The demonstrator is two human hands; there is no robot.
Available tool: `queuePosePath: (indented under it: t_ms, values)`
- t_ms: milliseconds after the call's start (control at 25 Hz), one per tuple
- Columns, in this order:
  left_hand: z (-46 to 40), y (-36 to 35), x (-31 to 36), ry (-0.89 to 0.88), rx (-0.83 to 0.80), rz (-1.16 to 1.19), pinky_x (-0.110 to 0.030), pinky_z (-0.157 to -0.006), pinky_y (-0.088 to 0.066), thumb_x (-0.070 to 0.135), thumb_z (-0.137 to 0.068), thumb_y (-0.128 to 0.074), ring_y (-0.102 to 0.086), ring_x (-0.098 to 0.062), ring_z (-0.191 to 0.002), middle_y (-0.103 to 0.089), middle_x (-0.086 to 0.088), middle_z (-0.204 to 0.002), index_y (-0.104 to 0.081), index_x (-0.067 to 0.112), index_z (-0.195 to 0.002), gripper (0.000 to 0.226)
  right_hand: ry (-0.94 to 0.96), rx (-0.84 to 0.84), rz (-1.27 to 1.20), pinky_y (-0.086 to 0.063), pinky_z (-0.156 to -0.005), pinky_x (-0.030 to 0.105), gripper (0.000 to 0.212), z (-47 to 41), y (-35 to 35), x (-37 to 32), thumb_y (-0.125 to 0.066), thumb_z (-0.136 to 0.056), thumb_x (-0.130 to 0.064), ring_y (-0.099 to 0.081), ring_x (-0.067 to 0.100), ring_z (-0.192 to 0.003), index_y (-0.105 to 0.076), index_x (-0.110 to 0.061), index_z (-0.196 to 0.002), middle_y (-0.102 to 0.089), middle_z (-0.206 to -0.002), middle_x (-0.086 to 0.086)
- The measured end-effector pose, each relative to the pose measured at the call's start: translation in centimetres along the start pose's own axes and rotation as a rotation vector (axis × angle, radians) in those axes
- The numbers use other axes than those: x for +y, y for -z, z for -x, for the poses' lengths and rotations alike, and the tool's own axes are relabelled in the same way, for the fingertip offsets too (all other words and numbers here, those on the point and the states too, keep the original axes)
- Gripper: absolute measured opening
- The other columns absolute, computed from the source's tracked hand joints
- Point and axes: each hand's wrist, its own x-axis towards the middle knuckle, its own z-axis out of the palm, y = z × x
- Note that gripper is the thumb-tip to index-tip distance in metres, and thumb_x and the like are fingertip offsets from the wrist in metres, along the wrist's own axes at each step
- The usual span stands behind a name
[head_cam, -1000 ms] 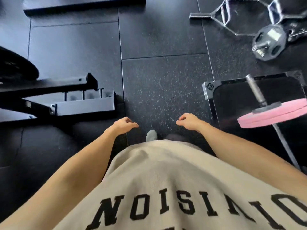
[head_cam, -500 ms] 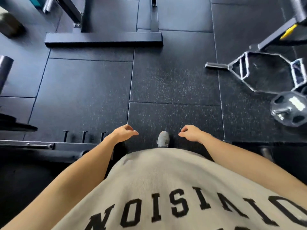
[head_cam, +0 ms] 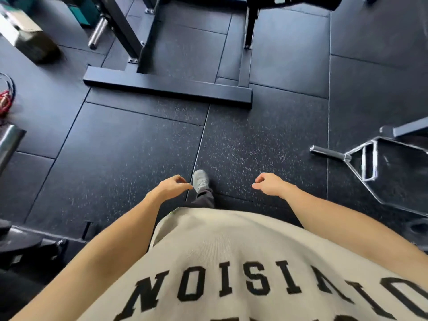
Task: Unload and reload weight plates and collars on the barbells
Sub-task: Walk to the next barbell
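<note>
Head view: left hand [head_cam: 170, 187] and right hand [head_cam: 269, 185] are held loosely curled, nothing grasped. Hex barbell [head_cam: 370, 163] is lying at three o'clock; its bare sleeve is best approached squarely, clear of the rack base [head_cam: 166, 88] at twelve.

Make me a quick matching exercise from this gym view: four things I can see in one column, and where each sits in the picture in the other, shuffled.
1. hex bar
2. grey shoe
3. black rack base
4. cardboard box

A. top left corner
B. between the two hands
C. right edge, on the floor
D. upper middle, lying across the mats

Pairs: 1-C, 2-B, 3-D, 4-A
</note>
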Motion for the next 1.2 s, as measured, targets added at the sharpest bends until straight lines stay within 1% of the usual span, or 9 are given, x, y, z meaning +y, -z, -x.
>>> queuePosePath:
  t_ms: [160, 360, 560, 720, 800, 880, 1000, 1080, 1200]
  values:
    - [-7.2, 9.7, 4.8, -0.022, -0.021, -0.003, -0.035, -0.090, -0.045, 0.057, -0.081, -0.065, -0.055, -0.021, -0.103, -0.057, 0.004, -0.112, -0.054, 0.032, -0.107, 0.038, -0.002, 0.042, -0.005, -0.043, -0.099, 0.039, 0.034, -6.8, 7.2, -8.1, -0.059, -0.095, -0.036, -0.053, 0.020, -0.105, -0.055, -0.019, -0.124, -0.058, -0.127, 0.004]
    - [-14.0, 23.0, 9.8, -0.008, 0.034, 0.035, -0.032, -0.082, -0.041, 0.060, -0.078, -0.064, -0.055, -0.017, -0.097, -0.059, 0.004, -0.110, -0.056, 0.032, -0.110, 0.043, 0.047, 0.080, 0.005, -0.043, -0.092, 0.034, 0.035, -14.2, 16.0, -19.2, -0.062, -0.093, -0.036, -0.053, 0.019, -0.101, -0.058, -0.017, -0.123, -0.060, -0.125, 0.005]
    - [-19.6, 31.2, 10.3, 0.085, 0.085, 0.158, -0.033, -0.080, -0.039, 0.059, -0.079, -0.064, -0.054, -0.017, -0.098, -0.057, 0.005, -0.111, -0.057, 0.031, -0.112, 0.043, 0.097, 0.005, 0.121, -0.043, -0.097, 0.036, 0.032, -22.2, 21.0, -29.4, -0.063, -0.092, -0.036, -0.055, 0.022, -0.112, -0.059, -0.020, -0.119, -0.060, -0.125, 0.003]
    - [-23.6, 38.1, 9.5, 0.190, 0.160, 0.287, -0.034, -0.083, -0.038, 0.058, -0.080, -0.064, -0.051, -0.018, -0.101, -0.055, 0.004, -0.114, -0.055, 0.031, -0.114, 0.044, 0.221, -0.079, 0.324, -0.044, -0.098, 0.036, 0.029, -30.0, 25.5, -40.8, -0.062, -0.092, -0.037, -0.056, 0.020, -0.107, -0.059, -0.021, -0.116, -0.062, -0.122, 0.001]
    - [-24.4, 41.1, 8.8, 0.258, 0.213, 0.371, -0.036, -0.087, -0.040, 0.059, -0.080, -0.064, -0.050, -0.019, -0.104, -0.056, 0.003, -0.120, -0.054, 0.031, -0.113, 0.044, 0.289, -0.117, 0.448, -0.044, -0.102, 0.039, 0.030, -33.4, 27.6, -46.9, -0.061, -0.092, -0.038, -0.056, 0.021, -0.112, -0.058, -0.022, -0.117, -0.061, -0.124, 0.001]
    - [-24.7, 43.6, 8.0, 0.312, 0.279, 0.464, -0.036, -0.087, -0.039, 0.060, -0.080, -0.063, -0.049, -0.018, -0.104, -0.056, 0.002, -0.125, -0.054, 0.033, -0.111, 0.042, 0.368, -0.145, 0.558, -0.043, -0.103, 0.040, 0.033, -36.4, 29.1, -53.4, -0.061, -0.092, -0.037, -0.056, 0.023, -0.116, -0.058, -0.019, -0.120, -0.061, -0.126, 0.003]
    - [-24.1, 46.6, 5.8, 0.429, 0.391, 0.638, -0.035, -0.084, -0.037, 0.061, -0.078, -0.065, -0.048, -0.018, -0.105, -0.055, 0.002, -0.131, -0.054, 0.034, -0.111, 0.044, 0.504, -0.205, 0.729, -0.043, -0.100, 0.036, 0.038, -39.3, 29.3, -63.6, -0.061, -0.093, -0.036, -0.055, 0.024, -0.117, -0.056, -0.015, -0.125, -0.060, -0.128, 0.006]
    - [-23.6, 47.9, 3.9, 0.505, 0.439, 0.767, -0.037, -0.085, -0.037, 0.062, -0.077, -0.064, -0.047, -0.018, -0.107, -0.052, 0.003, -0.134, -0.053, 0.034, -0.114, 0.047, 0.572, -0.253, 0.815, -0.043, -0.100, 0.037, 0.039, -40.7, 27.8, -69.7, -0.060, -0.093, -0.038, -0.055, 0.023, -0.116, -0.055, -0.017, -0.126, -0.059, -0.127, 0.004]
    - [-23.5, 49.7, 0.8, 0.587, 0.522, 0.912, -0.036, -0.083, -0.036, 0.059, -0.078, -0.066, -0.047, -0.017, -0.103, -0.052, 0.002, -0.132, -0.053, 0.035, -0.112, 0.044, 0.643, -0.300, 0.919, -0.044, -0.100, 0.038, 0.039, -42.3, 24.7, -77.8, -0.059, -0.093, -0.039, -0.055, 0.022, -0.114, -0.054, -0.017, -0.125, -0.059, -0.125, 0.003]
